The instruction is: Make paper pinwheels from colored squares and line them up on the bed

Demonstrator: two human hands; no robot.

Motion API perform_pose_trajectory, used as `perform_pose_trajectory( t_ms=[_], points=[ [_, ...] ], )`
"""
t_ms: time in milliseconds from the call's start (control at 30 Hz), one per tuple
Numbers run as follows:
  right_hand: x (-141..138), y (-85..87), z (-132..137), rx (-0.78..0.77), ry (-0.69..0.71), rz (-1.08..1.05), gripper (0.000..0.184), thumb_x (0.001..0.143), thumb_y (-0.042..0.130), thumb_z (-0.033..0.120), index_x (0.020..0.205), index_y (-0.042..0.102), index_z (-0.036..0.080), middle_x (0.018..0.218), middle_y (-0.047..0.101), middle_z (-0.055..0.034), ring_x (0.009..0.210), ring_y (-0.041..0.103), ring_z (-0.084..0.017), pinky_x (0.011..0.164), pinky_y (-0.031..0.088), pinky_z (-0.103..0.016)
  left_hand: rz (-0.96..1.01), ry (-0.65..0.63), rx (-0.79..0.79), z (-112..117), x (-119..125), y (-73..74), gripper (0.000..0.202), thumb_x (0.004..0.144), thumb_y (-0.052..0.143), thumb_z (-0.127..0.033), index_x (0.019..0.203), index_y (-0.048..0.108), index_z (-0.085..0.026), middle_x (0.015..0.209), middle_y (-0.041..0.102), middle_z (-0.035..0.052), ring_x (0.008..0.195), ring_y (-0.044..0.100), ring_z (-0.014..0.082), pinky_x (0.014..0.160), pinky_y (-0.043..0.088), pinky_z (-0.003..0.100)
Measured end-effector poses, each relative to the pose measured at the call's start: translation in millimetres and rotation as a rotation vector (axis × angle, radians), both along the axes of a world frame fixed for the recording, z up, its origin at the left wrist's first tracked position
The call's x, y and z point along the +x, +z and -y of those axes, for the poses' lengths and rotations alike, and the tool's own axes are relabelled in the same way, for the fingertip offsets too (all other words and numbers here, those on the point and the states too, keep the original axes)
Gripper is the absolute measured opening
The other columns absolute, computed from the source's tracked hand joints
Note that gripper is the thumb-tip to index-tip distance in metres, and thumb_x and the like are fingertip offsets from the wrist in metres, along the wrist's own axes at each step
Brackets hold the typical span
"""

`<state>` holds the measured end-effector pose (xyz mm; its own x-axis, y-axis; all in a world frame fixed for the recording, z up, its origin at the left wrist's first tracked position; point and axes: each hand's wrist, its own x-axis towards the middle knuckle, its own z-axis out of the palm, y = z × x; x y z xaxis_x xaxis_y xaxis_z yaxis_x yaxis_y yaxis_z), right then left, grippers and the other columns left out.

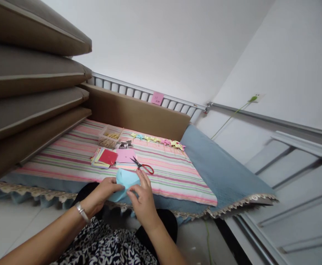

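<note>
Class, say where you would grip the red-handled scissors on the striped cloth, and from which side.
Grip the scissors by the red handle loops, coming from the right: the loops lie flat on bare striped cloth, while the blades point left onto the pink paper.

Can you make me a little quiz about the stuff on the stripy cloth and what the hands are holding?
1. What colour is the sheet held by the left hand and the right hand? A red, B light blue, C green.
2. True or false: the scissors have black handles.
3. Fill in: the top piece of the paper stack is ____.

Key: 1 B. 2 False, the handles are red. 3 red.
</note>
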<state>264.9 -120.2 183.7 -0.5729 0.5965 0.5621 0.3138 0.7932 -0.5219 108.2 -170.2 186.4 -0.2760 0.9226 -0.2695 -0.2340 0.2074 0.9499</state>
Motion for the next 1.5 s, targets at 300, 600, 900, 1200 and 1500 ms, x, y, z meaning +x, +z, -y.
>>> perform_pose_trajectory(
  t_ms=[300, 600, 900, 1200, 1500],
  points=[
    [-6, 5.3, 2, -0.046, -0.056, 0.088, 0.009, 0.073, 0.065, 0.009, 0.071, 0.066, 0.018, 0.145, 0.038, -0.0138, 0.138, 0.022, -0.029, 0.107, 0.025, -0.051, -0.038, -0.077, -0.006, 2, 2, 6.0, 0.020, 0.051, 0.070, -0.025, 0.065, 0.070, -0.010, 0.053, 0.066, 0.0028, 0.046, 0.052, 0.0132, 0.051, 0.034, 0.024],
    [-8, 5.3, 2, -0.080, -0.094, 0.099, 0.012, 0.070, 0.064, 0.005, 0.069, 0.066, 0.017, 0.142, 0.042, -0.0161, 0.137, 0.025, -0.029, 0.107, 0.025, -0.049, -0.043, -0.117, -0.018, 2, 1, 6.4, 0.022, 0.052, 0.071, -0.027, 0.066, 0.070, -0.009, 0.054, 0.066, 0.0043, 0.046, 0.052, 0.0136, 0.051, 0.035, 0.025],
    [-13, 10.1, 4, -0.131, -0.114, 0.106, 0.011, 0.070, 0.063, 0.007, 0.068, 0.064, 0.018, 0.139, 0.046, -0.0146, 0.135, 0.028, -0.030, 0.106, 0.025, -0.049, -0.075, -0.137, -0.018, 4, -4, 6.8, 0.020, 0.053, 0.070, -0.026, 0.067, 0.068, -0.011, 0.053, 0.065, 0.0019, 0.045, 0.052, 0.0128, 0.051, 0.037, 0.024],
    [-3, 25.7, -17, -0.601, -0.040, -0.026, 0.074, 0.064, 0.069, 0.015, 0.132, 0.042, 0.021, 0.096, 0.066, -0.0046, 0.091, 0.062, -0.022, 0.081, 0.048, -0.036, -0.176, -0.305, -0.053, 0, -15, 9.2, 0.010, 0.052, 0.063, -0.019, 0.059, 0.066, -0.012, 0.054, 0.066, 0.0032, 0.046, 0.054, 0.0151, 0.049, 0.036, 0.025],
    [-11, 7.6, -27, -0.814, 0.126, -0.059, 0.076, 0.052, 0.071, 0.013, 0.125, 0.053, 0.024, 0.067, 0.060, 0.0059, 0.053, 0.053, -0.013, 0.052, 0.044, -0.024, -0.257, -0.395, -0.043, -7, -13, 4.7, 0.010, 0.053, 0.060, -0.015, 0.057, 0.069, -0.014, 0.048, 0.061, 0.0003, 0.042, 0.048, 0.0128, 0.044, 0.033, 0.023]
  ],
)
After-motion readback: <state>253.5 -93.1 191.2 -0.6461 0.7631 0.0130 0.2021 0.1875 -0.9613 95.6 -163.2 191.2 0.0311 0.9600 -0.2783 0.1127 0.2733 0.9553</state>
